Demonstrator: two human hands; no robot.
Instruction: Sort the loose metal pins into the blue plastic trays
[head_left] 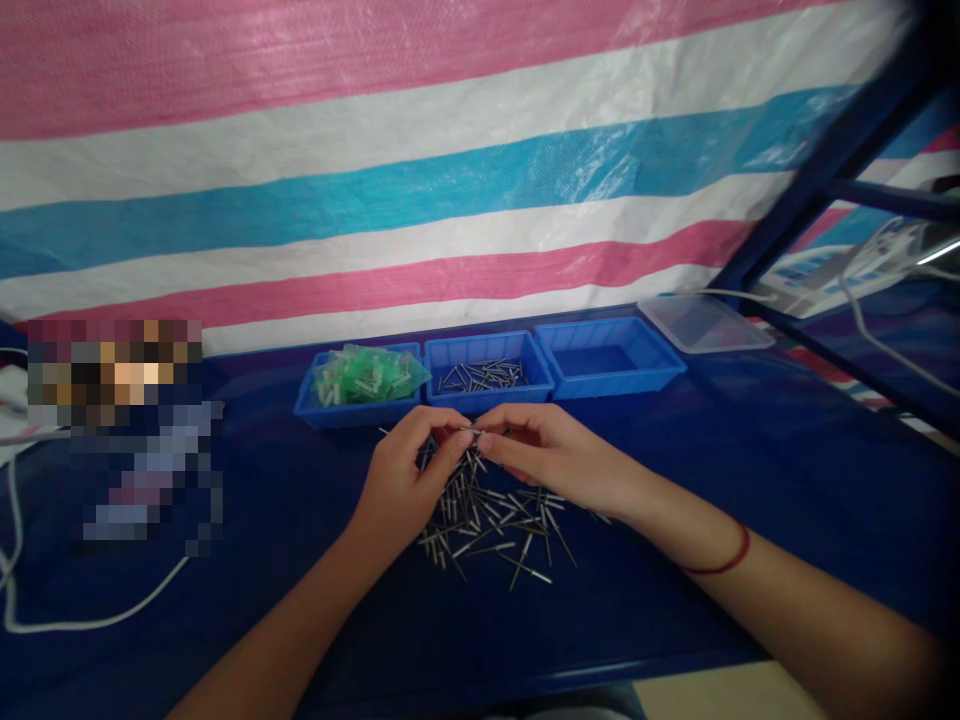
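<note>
Over a loose pile of pop rivets (pixel 480 510) on the dark blue table, my left hand (pixel 409 470) and my right hand (pixel 551 450) meet at their fingertips. Between them they pinch a small silver pop rivet (pixel 472 431), thumbs and forefingers closed on its two ends. Part of the pile lies hidden behind my hands. Just beyond them, a blue bin (pixel 487 345) holds more rivets. To its left, another blue bin (pixel 352 412) is filled with green plastic bags (pixel 371 375) containing small pale parts.
A third blue bin (pixel 611 355) stands to the right, beside a clear plastic lid (pixel 705 323). White cable (pixel 97 628) loops over the table's left side near a pixelated area. A striped sheet (pixel 420 200) hangs behind, and a dark metal frame (pixel 817 180) rises at the right.
</note>
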